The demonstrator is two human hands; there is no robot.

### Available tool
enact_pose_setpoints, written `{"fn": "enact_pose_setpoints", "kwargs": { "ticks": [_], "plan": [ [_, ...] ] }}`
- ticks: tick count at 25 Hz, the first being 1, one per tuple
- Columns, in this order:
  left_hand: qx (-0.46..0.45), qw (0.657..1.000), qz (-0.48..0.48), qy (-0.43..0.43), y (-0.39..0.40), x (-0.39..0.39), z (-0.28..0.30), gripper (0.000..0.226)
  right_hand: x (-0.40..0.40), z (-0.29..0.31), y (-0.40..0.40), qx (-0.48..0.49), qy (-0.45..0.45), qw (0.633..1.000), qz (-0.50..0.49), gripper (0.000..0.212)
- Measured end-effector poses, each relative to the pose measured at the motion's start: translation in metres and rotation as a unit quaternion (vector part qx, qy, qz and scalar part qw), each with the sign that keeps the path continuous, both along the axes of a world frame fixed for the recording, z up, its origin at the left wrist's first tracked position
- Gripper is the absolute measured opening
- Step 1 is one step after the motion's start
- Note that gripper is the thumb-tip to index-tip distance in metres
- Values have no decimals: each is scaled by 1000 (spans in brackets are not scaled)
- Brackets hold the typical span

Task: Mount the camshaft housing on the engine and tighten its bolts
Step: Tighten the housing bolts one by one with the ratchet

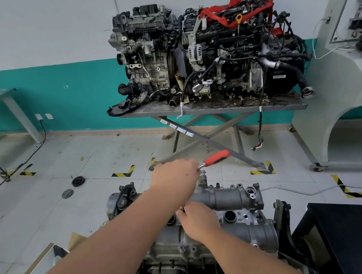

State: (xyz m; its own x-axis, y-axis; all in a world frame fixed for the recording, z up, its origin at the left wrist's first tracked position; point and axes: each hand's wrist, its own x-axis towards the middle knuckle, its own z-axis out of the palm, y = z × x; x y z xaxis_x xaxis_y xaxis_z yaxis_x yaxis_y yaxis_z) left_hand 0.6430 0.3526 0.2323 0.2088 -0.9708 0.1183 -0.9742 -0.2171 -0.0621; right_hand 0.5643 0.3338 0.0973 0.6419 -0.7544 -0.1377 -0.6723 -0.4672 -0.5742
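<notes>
Tiled workshop floor, teal-banded wall, and you are at the bolt-tightening step on the engine (203, 244) below you.

Your camshaft housing (231, 195) already sits on top of the engine, so mounting looks done. Your left hand (175, 174) covers the head of the red-handled ratchet (216, 157) at the far edge; whether that grip clenches the tool I cannot tell. Your right hand (198, 222) pinches something small at the housing's middle, likely a bolt. Next, seat it squarely before you swing the handle.
</notes>
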Motion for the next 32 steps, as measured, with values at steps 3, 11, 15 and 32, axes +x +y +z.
{"fn": "enact_pose_setpoints", "kwargs": {
  "ticks": [3, 11, 15, 32],
  "plan": [
    [-186, 970, -112, -110, 16, 0, -24, 18, -1, 2, 1, -1, 3, 1000, 10, 27],
    [-332, 911, -64, 236, 29, -3, -54, 51, -1, 0, 2, -2, -10, 1000, 13, 17],
    [-306, 856, -85, 408, 38, -2, -63, 48, -2, 2, 5, 67, -63, 996, -22, 36],
    [-61, 749, 180, 634, 9, 17, -3, 18, 1, -6, -3, -1, 5, 1000, -8, 32]
  ]
}}
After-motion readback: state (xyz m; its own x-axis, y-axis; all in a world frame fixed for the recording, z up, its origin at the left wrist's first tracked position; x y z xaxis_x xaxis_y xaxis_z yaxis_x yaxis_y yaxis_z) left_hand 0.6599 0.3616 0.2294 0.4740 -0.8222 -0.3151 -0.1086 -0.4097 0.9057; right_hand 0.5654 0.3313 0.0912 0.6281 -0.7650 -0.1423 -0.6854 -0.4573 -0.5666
